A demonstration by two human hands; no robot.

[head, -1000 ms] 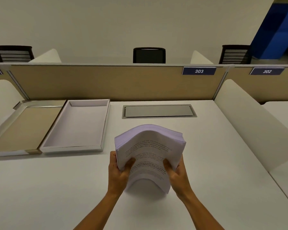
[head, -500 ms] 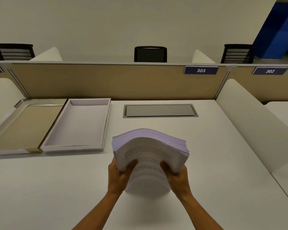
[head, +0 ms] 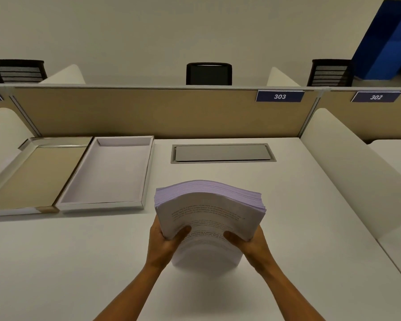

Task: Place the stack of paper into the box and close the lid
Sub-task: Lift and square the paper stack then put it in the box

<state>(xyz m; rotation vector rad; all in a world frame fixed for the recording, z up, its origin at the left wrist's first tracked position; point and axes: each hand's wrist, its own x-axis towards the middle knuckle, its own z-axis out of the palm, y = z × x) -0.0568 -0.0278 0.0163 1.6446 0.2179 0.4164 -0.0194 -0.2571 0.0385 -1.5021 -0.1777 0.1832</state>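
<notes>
The left hand (head: 163,243) and the right hand (head: 249,243) both grip the thick bowed stack of white printed paper (head: 208,213) above the white worktop (head: 310,228), the open shallow white cardboard box (head: 107,174) lying at ten o'clock.

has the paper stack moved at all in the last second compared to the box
Yes. The paper stack has sunk slightly and tipped flatter, away from the person; sideways it sits as before, right of the box.

Lid (head: 21,177) left part cut off by frame edge.
</notes>
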